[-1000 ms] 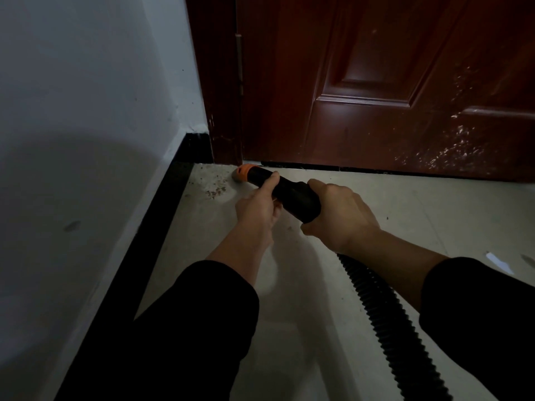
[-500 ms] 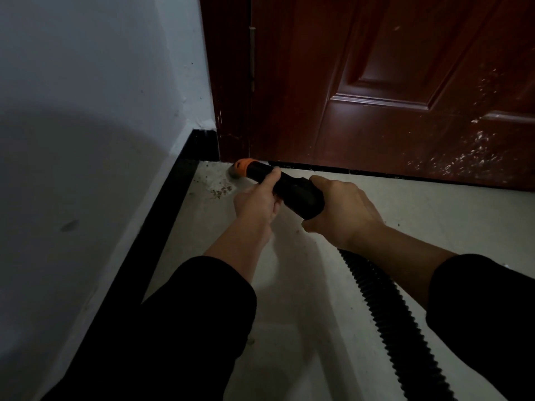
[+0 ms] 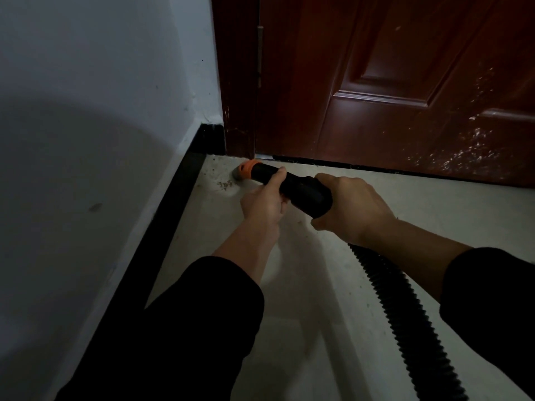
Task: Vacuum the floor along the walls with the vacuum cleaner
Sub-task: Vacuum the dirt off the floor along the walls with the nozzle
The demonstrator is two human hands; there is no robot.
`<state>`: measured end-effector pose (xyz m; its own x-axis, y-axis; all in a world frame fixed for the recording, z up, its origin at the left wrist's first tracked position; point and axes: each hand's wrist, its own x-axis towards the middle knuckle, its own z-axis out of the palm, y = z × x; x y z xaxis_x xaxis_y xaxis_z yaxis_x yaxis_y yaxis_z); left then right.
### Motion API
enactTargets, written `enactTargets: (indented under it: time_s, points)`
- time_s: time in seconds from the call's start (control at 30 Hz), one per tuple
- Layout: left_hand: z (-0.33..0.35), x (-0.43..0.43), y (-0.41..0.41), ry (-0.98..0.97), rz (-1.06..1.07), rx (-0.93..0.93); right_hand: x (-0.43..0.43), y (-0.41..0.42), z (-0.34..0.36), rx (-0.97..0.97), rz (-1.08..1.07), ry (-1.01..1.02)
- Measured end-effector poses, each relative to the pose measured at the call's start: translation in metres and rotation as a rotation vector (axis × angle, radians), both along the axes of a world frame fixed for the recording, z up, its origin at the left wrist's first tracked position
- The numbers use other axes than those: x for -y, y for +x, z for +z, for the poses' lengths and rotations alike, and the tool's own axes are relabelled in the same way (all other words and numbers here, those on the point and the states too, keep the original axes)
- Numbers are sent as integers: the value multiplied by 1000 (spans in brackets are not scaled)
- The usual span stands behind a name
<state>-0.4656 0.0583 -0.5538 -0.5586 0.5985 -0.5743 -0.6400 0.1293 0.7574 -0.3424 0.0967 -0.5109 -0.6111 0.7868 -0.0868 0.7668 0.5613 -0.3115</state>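
**Nozzle aimed into the door corner**

Here the vacuum nozzle (image 3: 285,185) lies low, its long axis running from the right hand (image 3: 351,208) up-left to its orange tip (image 3: 245,170), beyond the left hand (image 3: 265,202). Both hands' fingers are wrapped tight around the black tube. The ribbed hose (image 3: 405,319) trails behind. Brown crumbs (image 3: 225,184) sit just left of the tip on the pale floor (image 3: 304,328), by the black skirting (image 3: 162,227), white wall (image 3: 86,111) and red-brown door (image 3: 376,82).

Black nozzle (image 3: 292,188), orange tip (image 3: 246,170) on floor (image 3: 434,215) at far-left corner; ribbed hose (image 3: 405,319) trails near-right.
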Motion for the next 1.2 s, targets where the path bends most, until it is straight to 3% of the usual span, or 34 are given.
enactTargets:
  time_s: [1.2]
  points:
    - [16, 56, 2, -26, 20, 50, 45, -1, 19, 69, 91, 25]
